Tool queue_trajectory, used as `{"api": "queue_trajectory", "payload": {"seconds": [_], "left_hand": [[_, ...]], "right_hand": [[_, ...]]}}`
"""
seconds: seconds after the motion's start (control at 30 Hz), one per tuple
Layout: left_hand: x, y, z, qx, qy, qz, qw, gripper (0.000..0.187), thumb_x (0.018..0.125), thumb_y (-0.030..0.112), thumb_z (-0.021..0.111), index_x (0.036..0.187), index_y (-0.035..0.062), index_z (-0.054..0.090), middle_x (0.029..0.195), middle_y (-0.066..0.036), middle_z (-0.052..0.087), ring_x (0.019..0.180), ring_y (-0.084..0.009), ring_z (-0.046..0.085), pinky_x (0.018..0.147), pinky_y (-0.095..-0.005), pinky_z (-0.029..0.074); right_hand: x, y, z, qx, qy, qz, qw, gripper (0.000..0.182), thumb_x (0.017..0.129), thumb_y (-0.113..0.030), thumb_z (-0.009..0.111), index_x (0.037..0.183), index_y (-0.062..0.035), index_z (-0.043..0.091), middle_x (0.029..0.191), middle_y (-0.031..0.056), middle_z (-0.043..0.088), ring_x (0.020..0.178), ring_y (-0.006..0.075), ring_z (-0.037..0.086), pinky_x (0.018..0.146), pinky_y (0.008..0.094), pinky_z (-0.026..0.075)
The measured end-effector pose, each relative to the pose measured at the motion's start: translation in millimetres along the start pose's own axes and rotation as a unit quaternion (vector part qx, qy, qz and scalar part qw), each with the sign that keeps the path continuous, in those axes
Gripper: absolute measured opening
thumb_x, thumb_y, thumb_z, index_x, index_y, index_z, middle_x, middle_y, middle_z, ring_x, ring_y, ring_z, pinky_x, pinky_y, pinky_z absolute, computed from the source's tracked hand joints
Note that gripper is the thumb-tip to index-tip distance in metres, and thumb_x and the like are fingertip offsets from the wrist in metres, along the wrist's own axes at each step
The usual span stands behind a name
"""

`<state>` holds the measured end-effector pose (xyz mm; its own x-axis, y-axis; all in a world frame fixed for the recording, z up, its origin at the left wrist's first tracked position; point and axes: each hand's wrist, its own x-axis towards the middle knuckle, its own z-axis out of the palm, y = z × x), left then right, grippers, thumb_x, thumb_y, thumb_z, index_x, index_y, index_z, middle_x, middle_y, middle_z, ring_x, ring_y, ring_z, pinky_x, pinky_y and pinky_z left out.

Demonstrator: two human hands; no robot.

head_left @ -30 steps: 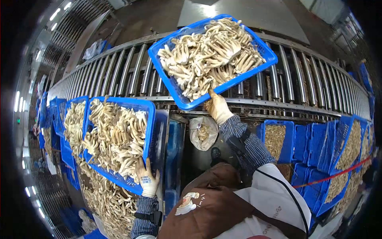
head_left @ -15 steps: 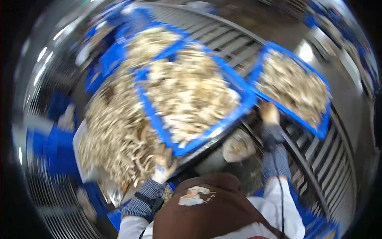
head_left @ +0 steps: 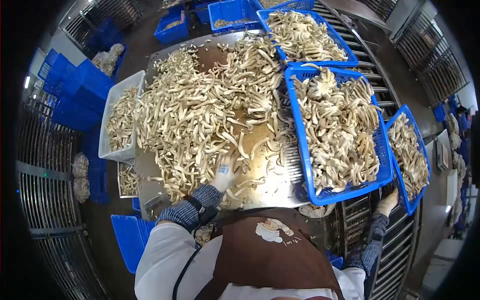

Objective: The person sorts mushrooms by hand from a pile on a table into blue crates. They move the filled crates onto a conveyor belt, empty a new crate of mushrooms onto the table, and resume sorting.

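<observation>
Pale mushrooms point(head_left: 185, 115) lie in a large heap on a metal table point(head_left: 280, 187). My left hand point(head_left: 225, 172), gloved, reaches into the near edge of the heap, its fingers partly among loose mushrooms; whether they grip any is unclear. At the right, my right hand point(head_left: 387, 201) is by the lower edge of a smaller blue crate point(head_left: 406, 206) full of mushrooms, its fingertips hidden against the crate. Between my hands, a big blue crate point(head_left: 320, 199) of mushroom clusters sits at the table's right side.
Another filled blue crate point(head_left: 350, 63) stands behind the big one. A white bin point(head_left: 104, 142) of mushrooms is at the table's left. A roller conveyor point(head_left: 395, 260) runs along the right. Blue crates point(head_left: 85, 95) are stacked at the left, and a blue lid or crate point(head_left: 127, 240) lies below.
The view has turned, placing the crates farther right and the heap more central. My left hand now lies among mushrooms, away from the big crate's corner. My right hand is lower along the small crate.
</observation>
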<state>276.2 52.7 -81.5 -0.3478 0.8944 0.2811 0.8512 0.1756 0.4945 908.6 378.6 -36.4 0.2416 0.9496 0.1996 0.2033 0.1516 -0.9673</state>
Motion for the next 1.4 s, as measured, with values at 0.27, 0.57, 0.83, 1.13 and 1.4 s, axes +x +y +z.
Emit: {"api": "queue_trajectory", "payload": {"seconds": [0.27,0.57,0.83,1.13,1.4], "left_hand": [[192,-6,32,-0.404,-0.017,-0.446,0.798,0.076,0.083,0.045,0.071,0.127,-0.0139,0.050,0.123,-0.030,0.059,0.114,-0.0376,0.058,0.094,-0.0405,0.046],[211,-25,100,-0.577,0.066,-0.462,0.671,0.041,0.091,0.026,0.068,0.099,-0.0144,0.066,0.091,-0.014,0.069,0.075,-0.0151,0.062,0.069,-0.0314,0.051],[188,-28,38,-0.614,-0.025,-0.468,0.635,0.050,0.092,0.009,0.065,0.129,-0.0171,0.045,0.122,-0.025,0.062,0.110,-0.0258,0.061,0.094,-0.0318,0.051],[152,-1,11,-0.622,-0.145,-0.455,0.621,0.067,0.098,0.050,0.049,0.142,-0.0009,0.043,0.149,-0.015,0.041,0.134,-0.0275,0.038,0.105,-0.0417,0.038],[92,-16,14,-0.493,-0.045,-0.284,0.821,0.042,0.096,0.018,0.057,0.130,-0.0056,0.050,0.118,-0.016,0.063,0.103,-0.0218,0.059,0.092,-0.0325,0.047]], "right_hand": [[-158,-179,251,-0.124,-0.072,-0.046,0.989,0.019,0.094,-0.004,0.055,0.110,0.0011,0.063,0.103,0.0110,0.068,0.091,0.0199,0.061,0.084,0.0333,0.050],[-197,-148,489,-0.338,-0.406,-0.294,0.796,0.069,0.082,-0.011,0.063,0.143,0.0003,0.034,0.132,0.0353,0.046,0.111,0.0453,0.056,0.094,0.0432,0.048],[-195,-72,552,-0.293,-0.434,-0.304,0.796,0.054,0.082,-0.002,0.053,0.135,-0.0024,0.050,0.138,0.0302,0.045,0.103,0.0422,0.062,0.089,0.0431,0.051],[-249,-86,530,-0.153,-0.432,-0.267,0.848,0.035,0.078,-0.004,0.066,0.111,0.0041,0.061,0.109,0.0246,0.061,0.104,0.0410,0.058,0.094,0.0428,0.046],[-254,-54,528,-0.138,-0.365,-0.149,0.908,0.056,0.085,-0.023,0.069,0.130,0.0046,0.050,0.112,0.0221,0.064,0.099,0.0306,0.064,0.092,0.0372,0.049]]}}
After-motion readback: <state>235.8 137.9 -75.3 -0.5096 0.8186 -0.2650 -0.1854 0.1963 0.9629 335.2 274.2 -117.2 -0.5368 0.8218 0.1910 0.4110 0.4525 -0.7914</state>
